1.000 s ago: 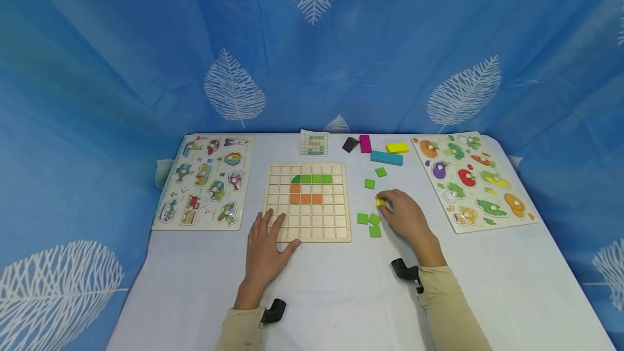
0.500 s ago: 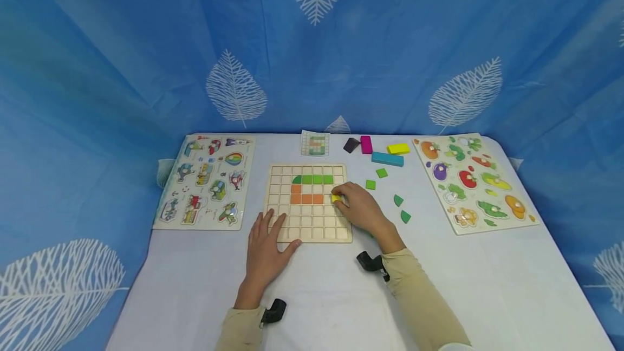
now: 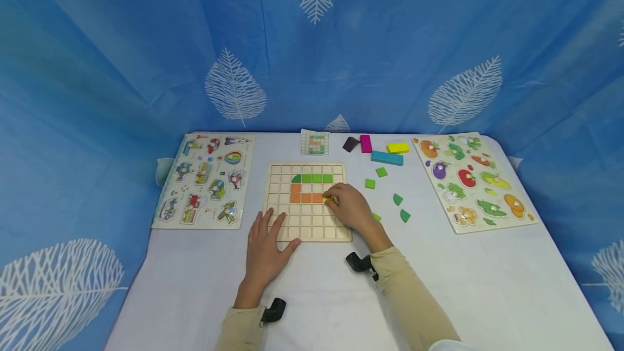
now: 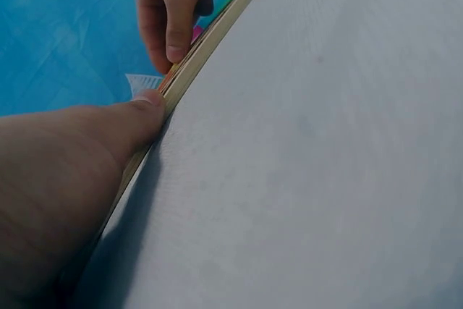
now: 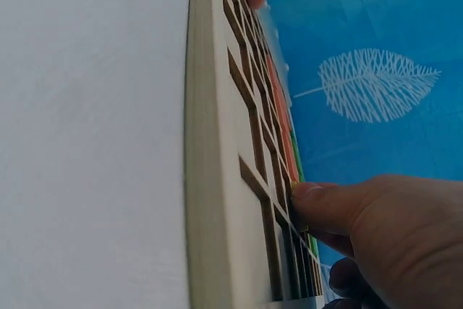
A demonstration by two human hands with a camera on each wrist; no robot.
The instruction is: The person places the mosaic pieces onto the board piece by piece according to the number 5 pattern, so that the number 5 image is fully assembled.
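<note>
A wooden grid board [image 3: 312, 220] lies mid-table. In it sit a dark green rounded piece [image 3: 296, 179], a row of light green tiles [image 3: 317, 178] and several orange tiles [image 3: 306, 197]. My right hand [image 3: 350, 207] pinches a yellow tile [image 3: 327, 199] over the cell just right of the orange row; the fingers partly cover it, and I cannot tell whether it is seated. In the right wrist view, the thumb [image 5: 325, 204] presses at the tile. Fingers spread, my left hand [image 3: 265, 256] rests on the board's near left corner, its thumb [image 4: 148, 106] along the near edge.
Right of the board lie loose light green tiles [image 3: 370, 183] and dark green rounded pieces [image 3: 405, 215]. Behind them are a blue block [image 3: 387, 158], magenta block [image 3: 365, 144], yellow block [image 3: 397, 148] and black piece [image 3: 350, 144]. A pattern card [image 3: 314, 142], vehicle puzzle [image 3: 202, 183] and vegetable puzzle [image 3: 473, 183] stand around.
My right hand has carried the yellow tile left from the loose tiles onto the board, then slightly further left beside the orange row. Two dark green pieces came into sight. The left hand stayed still.
</note>
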